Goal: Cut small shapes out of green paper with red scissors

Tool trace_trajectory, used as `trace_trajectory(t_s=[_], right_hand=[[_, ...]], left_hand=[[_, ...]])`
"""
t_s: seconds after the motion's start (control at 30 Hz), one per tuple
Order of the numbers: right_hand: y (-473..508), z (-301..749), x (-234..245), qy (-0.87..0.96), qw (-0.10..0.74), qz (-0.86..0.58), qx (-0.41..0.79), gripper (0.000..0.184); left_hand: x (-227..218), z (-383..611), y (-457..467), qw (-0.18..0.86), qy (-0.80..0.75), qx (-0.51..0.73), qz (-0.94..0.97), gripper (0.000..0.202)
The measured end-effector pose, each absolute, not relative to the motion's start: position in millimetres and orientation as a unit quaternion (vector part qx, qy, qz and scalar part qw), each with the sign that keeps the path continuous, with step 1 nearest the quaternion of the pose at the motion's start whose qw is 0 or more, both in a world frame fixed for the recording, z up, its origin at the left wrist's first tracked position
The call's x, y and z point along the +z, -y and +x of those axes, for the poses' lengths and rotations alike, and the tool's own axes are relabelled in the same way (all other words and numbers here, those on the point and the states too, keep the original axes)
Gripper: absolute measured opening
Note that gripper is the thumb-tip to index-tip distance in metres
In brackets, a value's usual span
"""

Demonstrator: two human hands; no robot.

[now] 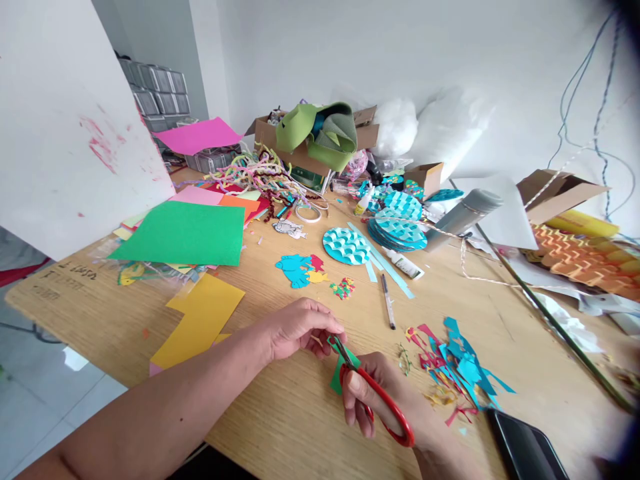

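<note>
My right hand (pixel 373 393) grips red-handled scissors (pixel 385 397), their blades pointing up and left. A small piece of green paper (pixel 337 380) lies at the blades, partly hidden behind the scissors. My left hand (pixel 307 327) pinches the green paper near the blade tips. Beyond the hands sit cut-out paper fish, a blue one (pixel 295 269) with a red and a yellow one beside it. A little heap of colourful paper bits (pixel 343 288) is near them. A pen (pixel 387 302) lies farther right. Blue, red and yellow scraps (pixel 460 367) are scattered right of my right hand.
Green sheets (pixel 185 233) and yellow paper (pixel 203 320) lie at left. A scaly blue disc (pixel 346 246), glue bottle (pixel 404 264) and grey cylinder (pixel 465 217) stand beyond. A phone (pixel 525 447) rests near right. Pipe cleaners (pixel 255 170) and a cardboard box (pixel 273 137) are behind.
</note>
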State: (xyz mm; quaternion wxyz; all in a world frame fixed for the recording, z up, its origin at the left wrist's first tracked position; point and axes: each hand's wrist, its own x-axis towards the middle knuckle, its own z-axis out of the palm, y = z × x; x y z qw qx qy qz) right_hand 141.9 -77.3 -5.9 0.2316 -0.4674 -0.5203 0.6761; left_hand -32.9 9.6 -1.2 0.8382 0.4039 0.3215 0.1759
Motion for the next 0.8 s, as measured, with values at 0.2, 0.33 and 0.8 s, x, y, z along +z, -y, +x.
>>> trace_trajectory(t_s=[0.2,0.33,0.8], right_hand=[[79,142,-3,0.543,0.181,-0.464,0.676,0.058],[82,141,0,0.553,0.127,-0.449,0.690,0.059],[84,141,5,0.557,0.061,-0.439,0.703,0.059]], left_hand=[[-2,-35,-12,0.852,-0.321,0.107,0.399,0.022],[-2,-36,-13,0.842,-0.312,0.035,0.440,0.027],[-9,-38,-9,0.851,-0.196,-0.038,0.485,0.032]])
